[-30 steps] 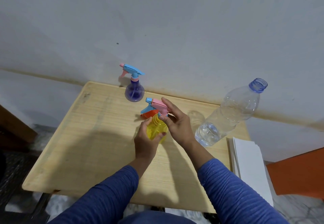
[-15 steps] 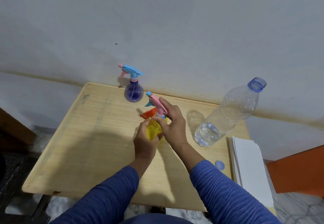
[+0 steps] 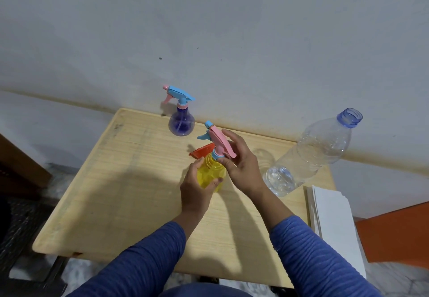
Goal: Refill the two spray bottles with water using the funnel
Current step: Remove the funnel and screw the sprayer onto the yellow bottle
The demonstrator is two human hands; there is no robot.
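My left hand point(image 3: 195, 187) grips the round body of a yellow spray bottle point(image 3: 210, 173) standing mid-table. My right hand point(image 3: 241, 166) pinches the collar under its pink and blue spray head point(image 3: 217, 139), which tilts to the left. Just behind the yellow bottle lies an orange funnel point(image 3: 202, 152), partly hidden. A purple spray bottle point(image 3: 181, 121) with a blue and pink spray head stands at the far edge by the wall. A big clear water bottle point(image 3: 313, 155) with an uncapped blue neck stands at the right, water in its bottom.
The wooden table point(image 3: 130, 180) stands against a white wall. A stack of white sheets point(image 3: 332, 220) lies at its right edge, with an orange surface point(image 3: 394, 234) beyond. Dark furniture stands at the left.
My right hand has turned on the yellow bottle's collar, and the spray head has swung and tilted to the left. My left hand keeps hold of the bottle's body.
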